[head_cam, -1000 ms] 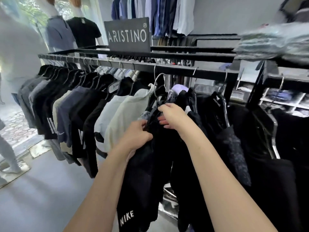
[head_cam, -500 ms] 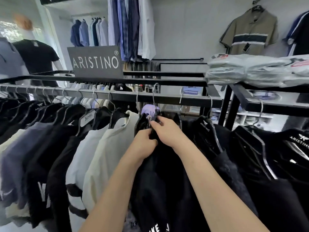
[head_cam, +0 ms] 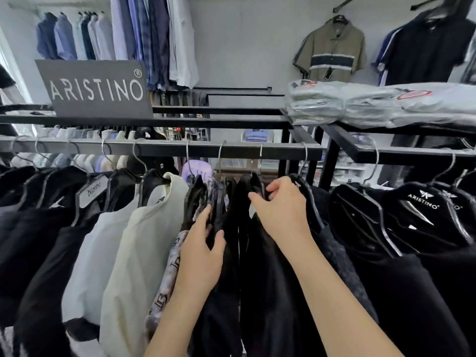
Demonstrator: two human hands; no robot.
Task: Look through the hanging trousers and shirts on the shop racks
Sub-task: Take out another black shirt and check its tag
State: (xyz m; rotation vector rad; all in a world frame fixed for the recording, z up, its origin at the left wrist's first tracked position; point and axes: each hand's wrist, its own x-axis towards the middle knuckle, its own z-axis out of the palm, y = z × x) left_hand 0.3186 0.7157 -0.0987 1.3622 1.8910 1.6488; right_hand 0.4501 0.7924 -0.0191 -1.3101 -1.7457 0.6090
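A black rail (head_cam: 159, 150) carries a row of hanging clothes on wire hooks. At its middle my left hand (head_cam: 202, 249) grips a black garment (head_cam: 219, 305), thumb on one side and fingers on the other, beside a patterned grey-lilac piece (head_cam: 164, 287). My right hand (head_cam: 282, 210) curls its fingers over the shoulder of another black garment (head_cam: 265, 292) on a black hanger. A narrow gap shows between the two. Cream and white tops (head_cam: 128, 243) hang to the left, black tops (head_cam: 401, 253) with Aristino hangers to the right.
A grey ARISTINO sign (head_cam: 95, 88) stands on the rack's upper bar. Folded bagged shirts (head_cam: 373, 104) lie on the right shelf. Blue and white shirts (head_cam: 152, 39) hang on the back wall, with an olive striped polo (head_cam: 332, 52) and a dark polo (head_cam: 427, 47).
The view has tilted up and come closer to the rail. My hands, together on one dark garment before, have spread apart, the right hand moving right onto another black hanger.
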